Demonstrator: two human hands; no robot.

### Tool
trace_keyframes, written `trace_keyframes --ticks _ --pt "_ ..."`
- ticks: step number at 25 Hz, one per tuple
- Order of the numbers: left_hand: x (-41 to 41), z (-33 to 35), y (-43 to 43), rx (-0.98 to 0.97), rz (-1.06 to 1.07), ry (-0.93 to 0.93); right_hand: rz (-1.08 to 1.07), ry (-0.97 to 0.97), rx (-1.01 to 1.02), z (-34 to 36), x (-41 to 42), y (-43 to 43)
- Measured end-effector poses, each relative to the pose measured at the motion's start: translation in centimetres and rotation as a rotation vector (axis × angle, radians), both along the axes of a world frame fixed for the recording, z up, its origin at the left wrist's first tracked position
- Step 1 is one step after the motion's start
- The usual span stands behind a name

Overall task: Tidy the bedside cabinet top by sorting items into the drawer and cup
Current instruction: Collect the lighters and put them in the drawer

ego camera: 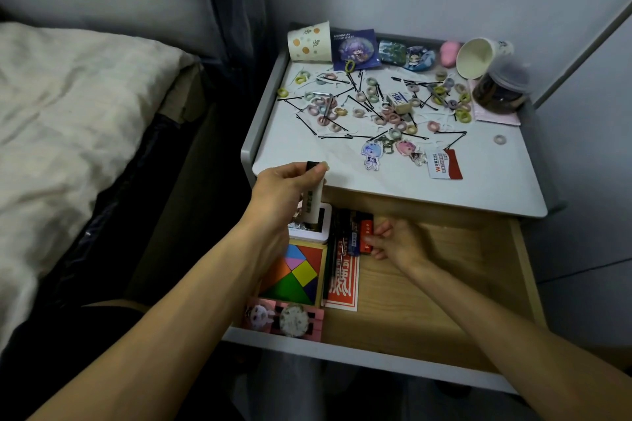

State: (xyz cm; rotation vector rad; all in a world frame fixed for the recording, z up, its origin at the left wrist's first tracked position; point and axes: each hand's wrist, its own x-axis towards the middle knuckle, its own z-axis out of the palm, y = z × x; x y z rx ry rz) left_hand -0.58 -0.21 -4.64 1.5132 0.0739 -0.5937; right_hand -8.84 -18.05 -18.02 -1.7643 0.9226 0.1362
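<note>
My left hand (284, 188) grips a white tube with a black cap (313, 203) upright over the open drawer's (444, 284) back left corner. My right hand (398, 243) pinches a small red box (366, 233) lying in the drawer beside the pens (343, 232). Hair ties (372, 92) and pins litter the cabinet top (478, 188); the patterned cup (309, 42) lies tipped at its back.
</note>
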Motion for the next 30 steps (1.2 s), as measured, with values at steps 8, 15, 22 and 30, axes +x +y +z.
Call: trace_keyframes --ticks 8,15,22,30 --pt "-0.3 -1.2 -0.2 0.135 -0.205 -0.076 0.205 -0.325 0.009 7.1 -2.4 3.3" --pt "-1.1 -1.8 -0.4 0.187 -0.258 -0.044 0.222 -0.343 0.213 10.2 -3.6 5.7" --pt "-1.1 -2.2 -0.5 0.176 -0.342 -0.047 0.261 -0.328 0.266 9.8 -4.3 4.5" --pt "0.0 -3.1 1.9 1.221 -0.458 -0.698 0.054 0.04 0.013 3.5 -3.6 -1.2"
